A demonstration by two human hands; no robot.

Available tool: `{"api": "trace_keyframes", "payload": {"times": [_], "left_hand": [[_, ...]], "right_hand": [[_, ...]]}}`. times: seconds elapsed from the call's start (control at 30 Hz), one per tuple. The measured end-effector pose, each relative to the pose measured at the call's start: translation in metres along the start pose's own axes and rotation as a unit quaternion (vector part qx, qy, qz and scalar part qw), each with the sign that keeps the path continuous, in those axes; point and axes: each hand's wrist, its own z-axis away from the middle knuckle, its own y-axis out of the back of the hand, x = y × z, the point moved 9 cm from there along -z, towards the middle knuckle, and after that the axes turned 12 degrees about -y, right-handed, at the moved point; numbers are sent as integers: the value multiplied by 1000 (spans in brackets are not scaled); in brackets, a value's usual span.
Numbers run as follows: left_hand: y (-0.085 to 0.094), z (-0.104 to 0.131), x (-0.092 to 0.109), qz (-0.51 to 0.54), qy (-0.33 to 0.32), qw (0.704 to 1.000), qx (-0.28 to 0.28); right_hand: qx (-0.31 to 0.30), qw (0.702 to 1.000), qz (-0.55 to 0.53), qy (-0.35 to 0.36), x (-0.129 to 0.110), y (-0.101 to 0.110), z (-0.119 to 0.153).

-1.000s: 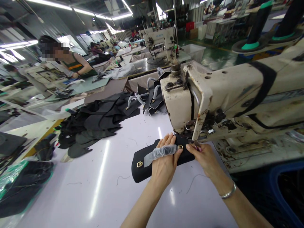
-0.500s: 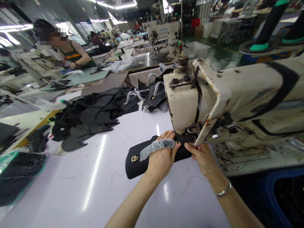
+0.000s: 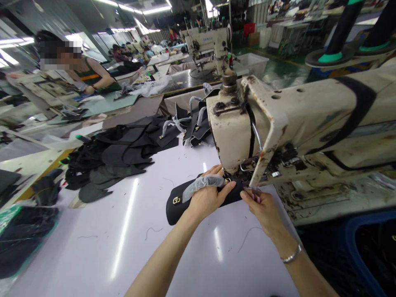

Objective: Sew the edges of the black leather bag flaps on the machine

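Note:
A black bag panel [image 3: 177, 212] with gold fittings lies flat on the pale table, its right end at the foot of the sewing machine [image 3: 230, 136]. Its handle [image 3: 199, 185] is wrapped in clear plastic and arches over my left hand [image 3: 206, 200]. That hand rests flat on the panel, thumb apart and fingers stretched toward the machine; the handle partly hides them. At the panel's right edge, just below the machine's head, my right hand [image 3: 262, 208] is closed, with a small pinkish thing [image 3: 256, 197] showing between its fingers. The needle area is mostly hidden.
A heap of black cut pieces [image 3: 123, 148] covers the table's back left. Behind the machine head are several black panels with wrapped handles [image 3: 198, 123]. A plastic-covered black bundle [image 3: 26, 239] sits at the left; a blue bin [image 3: 349, 243] stands lower right. A co-worker [image 3: 95, 76] sits beyond.
The panel has turned slightly, its left end shifting up and right. My left hand moved with it. My right hand has drawn slightly away, and more of the pinkish thing shows.

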Motion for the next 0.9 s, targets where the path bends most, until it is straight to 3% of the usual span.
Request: {"api": "trace_keyframes", "payload": {"times": [0.13, 0.33, 0.53, 0.77, 0.9], "left_hand": [[-13, -9, -6, 46, 4, 997, -56], [-24, -19, -9, 155, 15, 980, -123], [-37, -20, -23, 221, 65, 954, -194], [-34, -31, -27, 315, 83, 933, -152], [-46, -31, -48, 322, 122, 925, -159]], "right_hand": [[22, 998, 21, 47, 3, 2, 1], [23, 998, -51, 18, 17, -1, -8], [32, 998, -48, 35, 16, -1, -9], [39, 995, -93, 18, 10, -7, -8], [55, 991, -122, -11, 8, -9, -7]]}}
